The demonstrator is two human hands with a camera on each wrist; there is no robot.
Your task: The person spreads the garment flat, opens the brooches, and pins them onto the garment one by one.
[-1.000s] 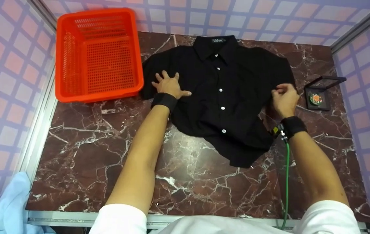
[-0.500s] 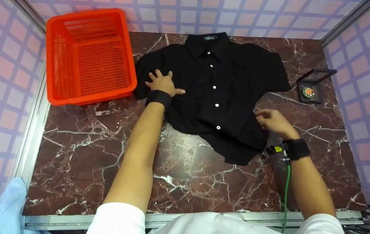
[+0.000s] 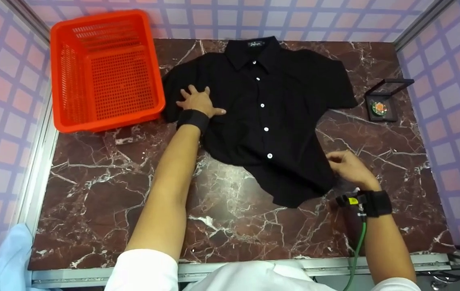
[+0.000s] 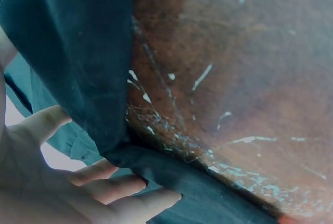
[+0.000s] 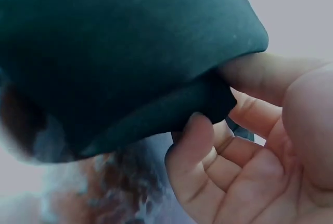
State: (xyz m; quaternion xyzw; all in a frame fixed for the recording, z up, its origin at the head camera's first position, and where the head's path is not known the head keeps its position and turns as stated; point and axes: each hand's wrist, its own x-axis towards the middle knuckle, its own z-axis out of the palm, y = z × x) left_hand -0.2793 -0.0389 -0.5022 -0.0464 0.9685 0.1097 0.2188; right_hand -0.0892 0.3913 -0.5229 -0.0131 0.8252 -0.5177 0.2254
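A black short-sleeved shirt [image 3: 290, 101] with white buttons is spread on the marbled table, collar toward the back wall. Its lower hem lies askew and creased. On the shirt's left chest, near the sleeve, my left hand [image 3: 197, 102] rests with fingers spread; the left wrist view shows those fingertips [image 4: 125, 185] against the dark cloth. At the shirt's lower right edge, my right hand [image 3: 347, 166] pinches the fabric. Close up in the right wrist view, the fingers [image 5: 195, 135] hold a folded edge of the shirt [image 5: 135, 52], which hides part of them.
An orange-red plastic basket [image 3: 158, 76] stands at the back left, beside the left sleeve. Toward the right wall is a small open black case [image 3: 391, 111] with a green and orange round piece in it. A green cable [image 3: 360, 242] trails from the right wristband.
My right hand has moved from beside the right sleeve down to the lower side edge and grips the cloth there. The left hand stays on the shirt; the head view has shifted slightly.
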